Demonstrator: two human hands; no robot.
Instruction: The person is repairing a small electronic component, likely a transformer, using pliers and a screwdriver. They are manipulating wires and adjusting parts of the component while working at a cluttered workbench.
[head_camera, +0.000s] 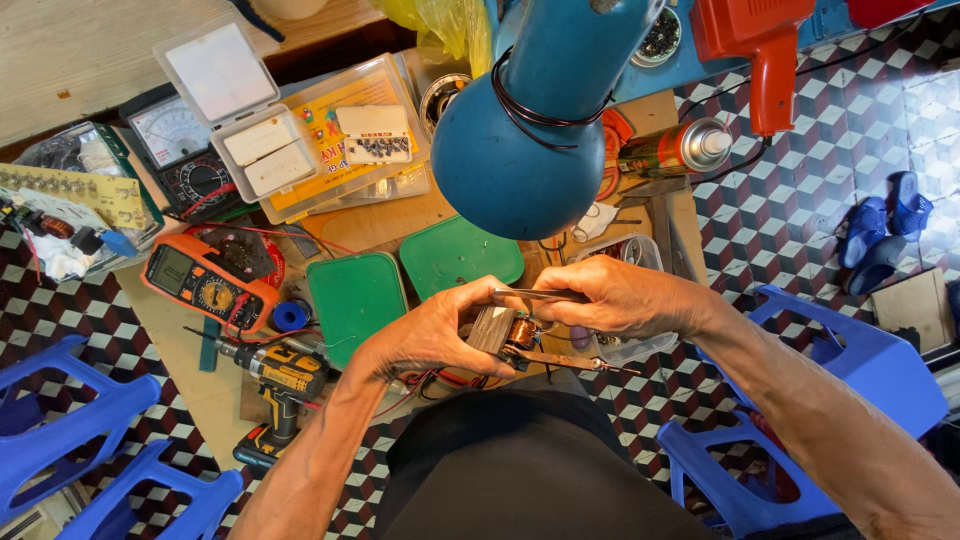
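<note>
Frame centre: a small transformer (508, 333) with a copper winding and a grey laminated core is held over the lap, just below the blue lamp (520, 120).

Left hand (425, 335): fingers are wrapped around the core side, grip closed on the transformer. Red wires (450, 380) hang from under this hand.

Right hand (620, 298): grip closed on tweezers (560, 325). One metal blade is seen above the winding, the other below it, running out toward the right. The tips are at the coil; actual contact cannot be told.

On the surface, left of the hands: two green lids (357, 300), a blue tape roll (291, 316), an orange multimeter (205, 283) and a yellow-black drill (280, 385) at lower left.

Upper left: an analog meter (175, 140), clear parts boxes (330, 140) and a circuit board (70, 190).

Top right: a red heat gun (760, 50) and a spray can (680, 150) lying on its side. A clear tub (630, 345) is partly hidden under the right hand.

Blue stools (80, 420) are seen at lower left and lower right on the checkered floor (830, 130). Blue sandals (885, 230) lie at the right edge.
</note>
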